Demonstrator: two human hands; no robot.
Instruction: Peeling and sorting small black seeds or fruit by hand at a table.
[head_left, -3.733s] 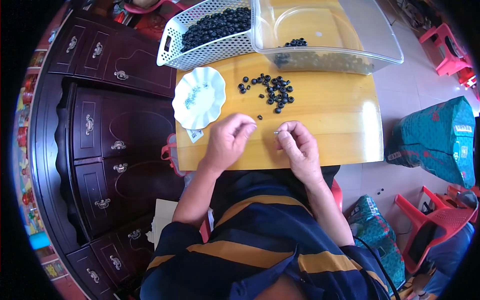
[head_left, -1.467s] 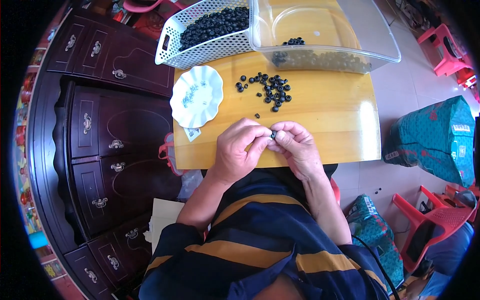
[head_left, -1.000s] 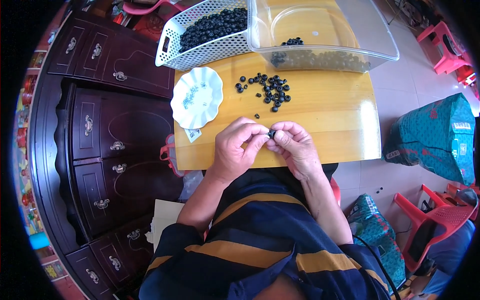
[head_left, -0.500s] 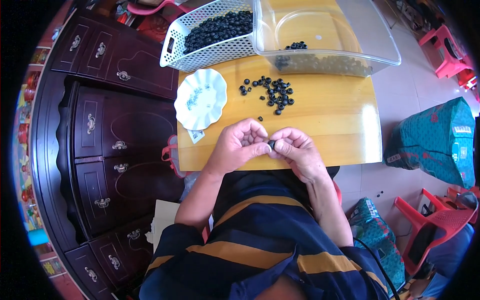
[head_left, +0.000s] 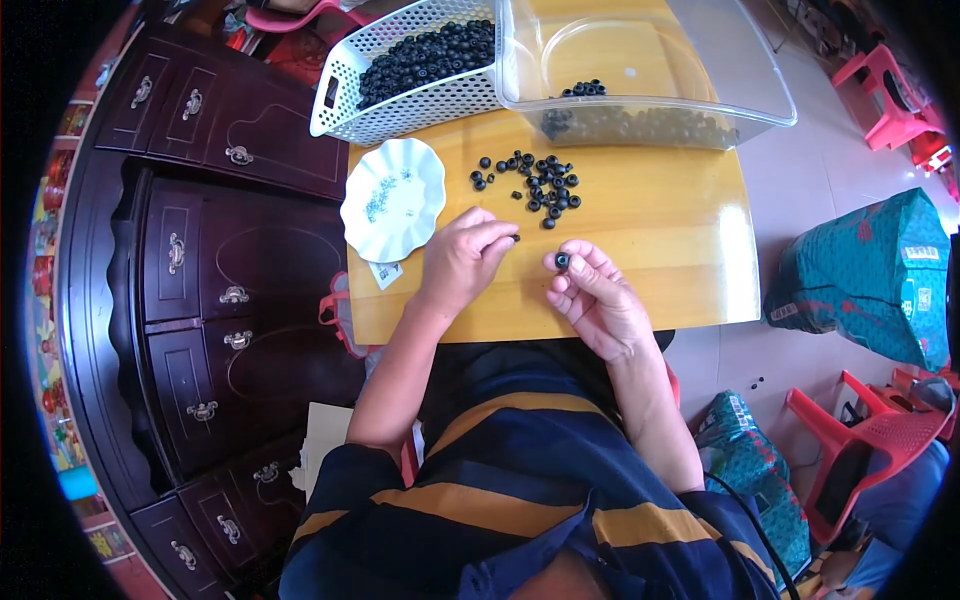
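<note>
My right hand [head_left: 603,300] pinches a small round black part with a hollow centre [head_left: 562,261] between thumb and fingers, just above the table. My left hand [head_left: 460,262] reaches forward, its thumb and index fingertip closed on a smaller black piece [head_left: 516,238] at the tabletop. A loose group of round black parts [head_left: 548,185] with holes lies beyond both hands, a few smaller pieces among them. To the left of the group stands a white scalloped plate [head_left: 425,215] with small bluish marks or bits at its middle; I cannot tell which.
At the back, a white perforated basket [head_left: 345,122] is heaped with black parts [head_left: 430,60]. Beside it a clear plastic bin [head_left: 640,104] holds more along its near side. The wooden table [head_left: 670,250] has a dark drawer cabinet [head_left: 260,250] on its left and a teal bag [head_left: 865,280] on its right.
My hands have come apart from their joint grip. The right keeps the round black part; the left has moved forward to the small black piece that lay alone on the table.
</note>
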